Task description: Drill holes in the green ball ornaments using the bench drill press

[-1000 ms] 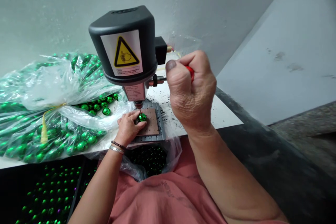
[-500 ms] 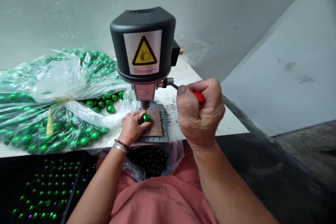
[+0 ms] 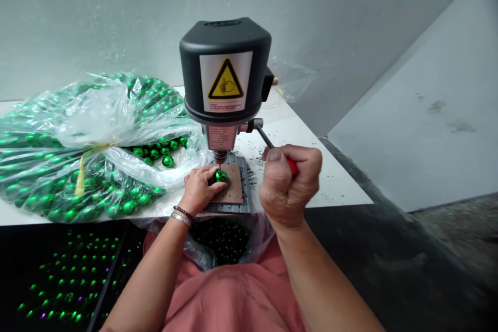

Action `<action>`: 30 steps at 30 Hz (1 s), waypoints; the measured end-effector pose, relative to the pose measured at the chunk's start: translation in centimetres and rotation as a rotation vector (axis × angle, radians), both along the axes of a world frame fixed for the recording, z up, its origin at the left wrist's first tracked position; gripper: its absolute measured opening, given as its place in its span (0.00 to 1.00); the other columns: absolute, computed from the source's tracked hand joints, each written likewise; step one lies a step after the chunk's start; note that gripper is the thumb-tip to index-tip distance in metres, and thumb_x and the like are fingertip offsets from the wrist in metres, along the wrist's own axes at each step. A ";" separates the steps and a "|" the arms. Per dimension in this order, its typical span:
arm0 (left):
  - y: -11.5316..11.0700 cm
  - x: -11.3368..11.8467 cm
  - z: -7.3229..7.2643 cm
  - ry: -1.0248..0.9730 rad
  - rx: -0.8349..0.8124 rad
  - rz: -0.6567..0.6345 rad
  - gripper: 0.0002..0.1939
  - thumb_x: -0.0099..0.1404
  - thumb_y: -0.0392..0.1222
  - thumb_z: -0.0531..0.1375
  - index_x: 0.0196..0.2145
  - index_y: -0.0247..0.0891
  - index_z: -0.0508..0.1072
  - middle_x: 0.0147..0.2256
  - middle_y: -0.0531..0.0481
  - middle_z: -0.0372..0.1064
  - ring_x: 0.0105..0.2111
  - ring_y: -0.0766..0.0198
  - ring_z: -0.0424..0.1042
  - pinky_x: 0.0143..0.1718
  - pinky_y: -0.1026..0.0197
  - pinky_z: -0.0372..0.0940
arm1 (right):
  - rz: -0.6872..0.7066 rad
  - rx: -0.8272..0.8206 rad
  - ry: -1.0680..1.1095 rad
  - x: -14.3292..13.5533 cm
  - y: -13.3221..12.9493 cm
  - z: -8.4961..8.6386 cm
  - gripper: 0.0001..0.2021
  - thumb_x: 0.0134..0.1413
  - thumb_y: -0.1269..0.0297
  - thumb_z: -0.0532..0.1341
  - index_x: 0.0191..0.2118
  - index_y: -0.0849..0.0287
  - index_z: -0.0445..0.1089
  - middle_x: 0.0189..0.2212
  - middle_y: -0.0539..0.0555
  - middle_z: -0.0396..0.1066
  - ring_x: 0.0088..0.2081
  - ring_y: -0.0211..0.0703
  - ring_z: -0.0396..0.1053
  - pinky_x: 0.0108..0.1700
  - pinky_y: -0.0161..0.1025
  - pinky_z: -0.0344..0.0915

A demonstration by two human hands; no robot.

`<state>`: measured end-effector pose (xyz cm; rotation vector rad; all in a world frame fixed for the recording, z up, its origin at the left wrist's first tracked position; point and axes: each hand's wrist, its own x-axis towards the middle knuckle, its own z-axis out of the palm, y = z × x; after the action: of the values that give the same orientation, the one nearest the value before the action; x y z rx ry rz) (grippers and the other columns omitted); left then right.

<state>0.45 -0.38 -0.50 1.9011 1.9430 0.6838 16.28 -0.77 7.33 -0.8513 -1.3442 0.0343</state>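
A black drill press with a yellow warning sign stands on the white table. Under its bit, a shiny green ball rests on a brown board over the grey base. My left hand pinches the ball between thumb and fingers from the left. My right hand is wrapped round the red knob of the press lever, right of the machine. The bit's tip meets the top of the ball; whether it has gone in cannot be made out.
Clear bags of green balls cover the table's left side, with loose balls beside them. An open bag of balls lies below the table edge. Dark shavings lie around the base.
My right hand has moved down with the lever, which now slants more steeply. The view has shifted slightly, so the press appears further right. My left hand keeps its hold on the ball.
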 end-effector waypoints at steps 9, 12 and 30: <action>0.0 -0.2 -0.1 0.003 0.006 -0.020 0.23 0.54 0.50 0.60 0.49 0.46 0.71 0.50 0.49 0.68 0.50 0.53 0.63 0.51 0.53 0.55 | 0.164 0.030 0.069 -0.3 0.5 -3.3 0.03 0.51 0.69 0.53 0.33 0.55 0.57 0.23 0.46 0.59 0.27 0.34 0.64 0.29 0.36 0.62; 0.0 -0.1 0.1 -0.002 0.012 -0.023 0.23 0.54 0.50 0.61 0.48 0.46 0.71 0.49 0.48 0.69 0.49 0.53 0.64 0.51 0.53 0.55 | 0.137 0.037 0.090 -0.4 0.7 -1.4 0.01 0.53 0.67 0.53 0.32 0.56 0.58 0.22 0.46 0.59 0.24 0.33 0.61 0.27 0.35 0.60; -2.7 -4.0 5.0 -0.079 0.094 -0.038 0.20 0.61 0.48 0.54 0.48 0.38 0.71 0.42 0.44 0.72 0.40 0.59 0.69 0.45 0.59 0.62 | 0.139 -0.163 0.041 0.1 4.9 7.9 0.15 0.55 0.56 0.53 0.23 0.60 0.57 0.19 0.46 0.52 0.20 0.28 0.52 0.22 0.30 0.51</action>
<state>-3.57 -3.13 4.50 1.9305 1.8517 0.8396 16.37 4.18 15.27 -0.8876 -1.3732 0.2718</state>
